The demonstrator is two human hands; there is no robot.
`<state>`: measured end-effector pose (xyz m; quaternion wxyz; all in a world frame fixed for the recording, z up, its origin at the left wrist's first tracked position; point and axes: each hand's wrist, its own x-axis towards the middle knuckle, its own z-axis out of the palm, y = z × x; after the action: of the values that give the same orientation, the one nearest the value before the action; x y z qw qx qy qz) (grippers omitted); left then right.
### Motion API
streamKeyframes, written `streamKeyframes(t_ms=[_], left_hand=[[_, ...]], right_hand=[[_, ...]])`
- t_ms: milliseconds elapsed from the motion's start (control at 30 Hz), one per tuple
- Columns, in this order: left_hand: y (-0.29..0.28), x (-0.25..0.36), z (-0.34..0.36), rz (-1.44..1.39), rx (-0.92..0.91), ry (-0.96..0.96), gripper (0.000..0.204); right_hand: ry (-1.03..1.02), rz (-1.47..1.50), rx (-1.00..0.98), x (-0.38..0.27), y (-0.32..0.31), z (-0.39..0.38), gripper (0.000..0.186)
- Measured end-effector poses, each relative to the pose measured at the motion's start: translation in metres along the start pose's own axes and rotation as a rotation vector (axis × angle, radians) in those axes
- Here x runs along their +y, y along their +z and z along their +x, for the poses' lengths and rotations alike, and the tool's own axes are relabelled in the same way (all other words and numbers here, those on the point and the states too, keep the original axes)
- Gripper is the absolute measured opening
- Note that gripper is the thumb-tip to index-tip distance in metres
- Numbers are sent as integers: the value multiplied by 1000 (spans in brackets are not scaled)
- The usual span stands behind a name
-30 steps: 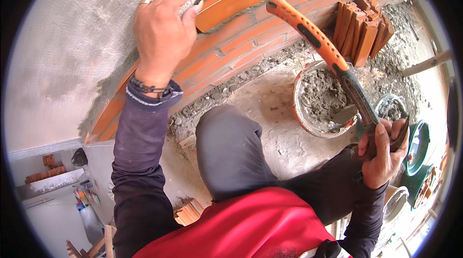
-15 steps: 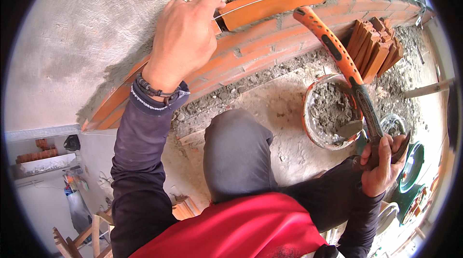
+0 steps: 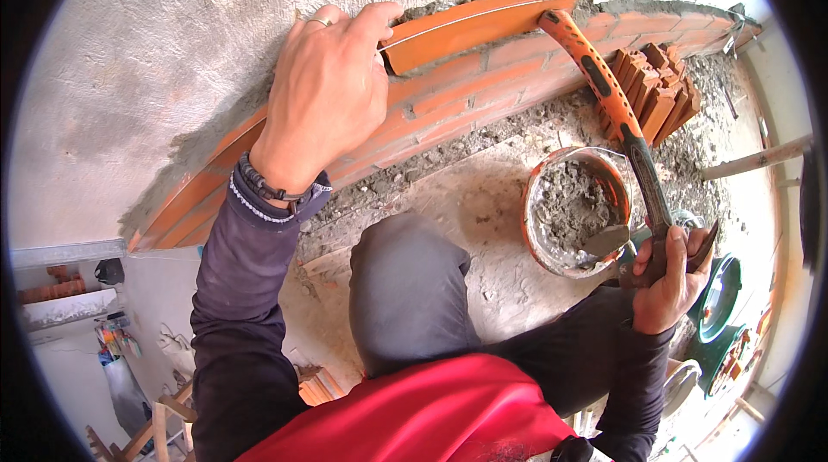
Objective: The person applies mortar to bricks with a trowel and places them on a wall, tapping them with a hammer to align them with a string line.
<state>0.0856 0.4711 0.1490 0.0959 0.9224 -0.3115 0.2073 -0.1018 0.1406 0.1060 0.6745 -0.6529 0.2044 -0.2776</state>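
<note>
My left hand [image 3: 323,100] is curled over the top of a low brick wall [image 3: 448,104], gripping a brick mostly hidden beneath it. Right beside its fingers, past a dark gap, an orange brick [image 3: 479,28] lies on the top course with grey mortar behind it. A thin white string [image 3: 496,11] runs along this brick. My right hand [image 3: 671,281] is closed around the head end of a hammer [image 3: 599,78]. The hammer's orange-and-black handle points up to the left, its butt at the right end of the orange brick, apparently touching.
A bucket of mortar [image 3: 528,216] with a trowel [image 3: 606,240] in it stands right of my knee. Stacked bricks [image 3: 660,91] sit near the wall. Green tubs [image 3: 718,302] are at the far right; wooden pieces [image 3: 159,427] stand at lower left. Rubble borders the wall's foot.
The view has shifted slightly. The hammer handle's butt has come closer to the right end of the orange brick. My left hand keeps its place on the wall.
</note>
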Motion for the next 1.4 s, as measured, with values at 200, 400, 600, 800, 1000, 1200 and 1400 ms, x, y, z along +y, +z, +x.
streamKeyframes(t_ms=[200, 400, 600, 800, 1000, 1200, 1400], left_hand=[[2, 4, 2, -2, 2, -14, 47], [1, 8, 1, 21, -3, -32, 49], [1, 5, 0, 29, -1, -32, 53], [1, 4, -1, 28, -2, -24, 58], [2, 6, -1, 22, -8, -55, 61], [5, 6, 0, 23, 1, -50, 65], [2, -1, -2, 11, 8, -25, 70]], right_hand=[[-2, 14, 61, 3, 1, 1, 18], [34, 29, 69, 1, 1, 4, 16], [22, 34, 62, 3, 1, 4, 17], [32, 28, 49, 4, 0, 6, 17], [33, 37, 15, 8, -5, 6, 20], [54, 24, 29, 4, -3, 7, 19], [41, 8, 58, 5, 2, 4, 20]])
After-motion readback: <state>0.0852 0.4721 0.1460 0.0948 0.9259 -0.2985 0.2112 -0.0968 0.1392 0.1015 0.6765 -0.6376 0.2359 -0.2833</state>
